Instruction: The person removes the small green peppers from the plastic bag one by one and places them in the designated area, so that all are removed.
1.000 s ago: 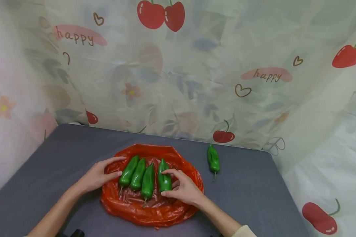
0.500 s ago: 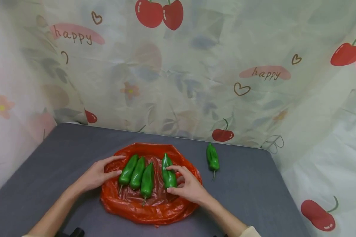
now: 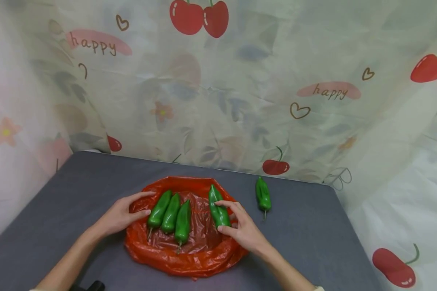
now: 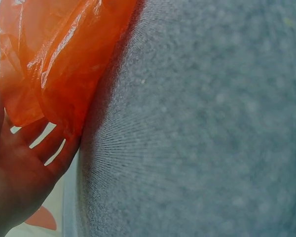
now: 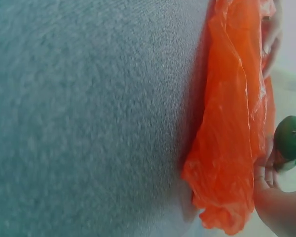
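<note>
In the head view, an open red plastic bag (image 3: 160,264) lies on the grey table with its rim rolled down. Three green peppers (image 3: 183,222) lie side by side in its left half. My left hand (image 3: 118,214) holds the bag's left rim, thumb inside near the leftmost pepper; the left wrist view shows its fingers (image 4: 44,140) against the bag's outside. With thumb and fingers my right hand (image 3: 245,228) grips another green pepper (image 3: 218,208) over the bag's right side. The right wrist view shows this pepper's rounded end (image 5: 290,138) raised above the bag's rim.
One more green pepper (image 3: 263,195) lies on the table (image 3: 306,226) behind and to the right of the bag. A patterned curtain (image 3: 222,101) hangs behind the table's back edge. A small black object (image 3: 96,286) shows at the bottom edge, left of the bag.
My right hand has moved right with its pepper, away from the three others, widening the gap to them. The left hand stays at the bag's left rim.
</note>
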`<state>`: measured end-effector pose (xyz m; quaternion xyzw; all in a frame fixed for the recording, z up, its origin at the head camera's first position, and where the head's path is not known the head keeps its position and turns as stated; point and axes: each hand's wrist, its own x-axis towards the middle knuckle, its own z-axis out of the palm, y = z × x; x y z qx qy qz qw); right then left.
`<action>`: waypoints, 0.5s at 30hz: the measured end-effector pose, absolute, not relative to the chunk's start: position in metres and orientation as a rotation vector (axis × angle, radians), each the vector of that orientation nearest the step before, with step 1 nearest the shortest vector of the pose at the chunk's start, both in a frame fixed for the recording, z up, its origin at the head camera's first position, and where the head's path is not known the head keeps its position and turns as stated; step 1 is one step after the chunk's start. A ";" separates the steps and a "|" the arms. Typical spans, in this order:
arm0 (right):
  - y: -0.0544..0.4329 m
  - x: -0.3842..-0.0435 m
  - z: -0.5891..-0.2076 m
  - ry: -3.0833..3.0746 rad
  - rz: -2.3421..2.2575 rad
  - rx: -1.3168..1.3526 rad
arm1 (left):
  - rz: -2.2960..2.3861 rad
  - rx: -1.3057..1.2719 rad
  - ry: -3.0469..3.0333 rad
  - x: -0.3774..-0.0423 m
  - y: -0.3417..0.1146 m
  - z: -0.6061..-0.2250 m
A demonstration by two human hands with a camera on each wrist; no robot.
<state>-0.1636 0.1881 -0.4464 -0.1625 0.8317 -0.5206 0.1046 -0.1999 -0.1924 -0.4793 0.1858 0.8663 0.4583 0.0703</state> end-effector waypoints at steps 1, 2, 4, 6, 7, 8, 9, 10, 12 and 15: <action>0.189 -0.164 -0.445 2.459 -1.532 -0.473 | 1.376 0.559 2.603 -0.200 -0.193 -0.479; 0.191 -0.164 -0.444 2.464 -1.529 -0.466 | 1.373 0.558 2.603 -0.201 -0.193 -0.479; 0.194 -0.164 -0.440 2.469 -1.527 -0.458 | 1.373 0.555 2.599 -0.201 -0.193 -0.478; 0.197 -0.163 -0.437 2.471 -1.539 -0.464 | 1.371 0.552 2.596 -0.202 -0.194 -0.478; 0.199 -0.163 -0.436 2.471 -1.545 -0.461 | 1.368 0.559 2.597 -0.202 -0.194 -0.478; 0.201 -0.162 -0.435 2.466 -1.557 -0.457 | 1.363 0.559 2.600 -0.202 -0.194 -0.478; 0.203 -0.162 -0.434 2.469 -1.562 -0.456 | 1.360 0.554 2.600 -0.201 -0.194 -0.478; 0.205 -0.162 -0.433 2.475 -1.568 -0.461 | 1.359 0.548 2.601 -0.201 -0.193 -0.479; 0.210 -0.163 -0.432 2.496 -1.569 -0.462 | 1.350 0.545 2.608 -0.201 -0.193 -0.479; 0.218 -0.163 -0.429 2.537 -1.564 -0.451 | 1.348 0.541 2.603 -0.202 -0.191 -0.479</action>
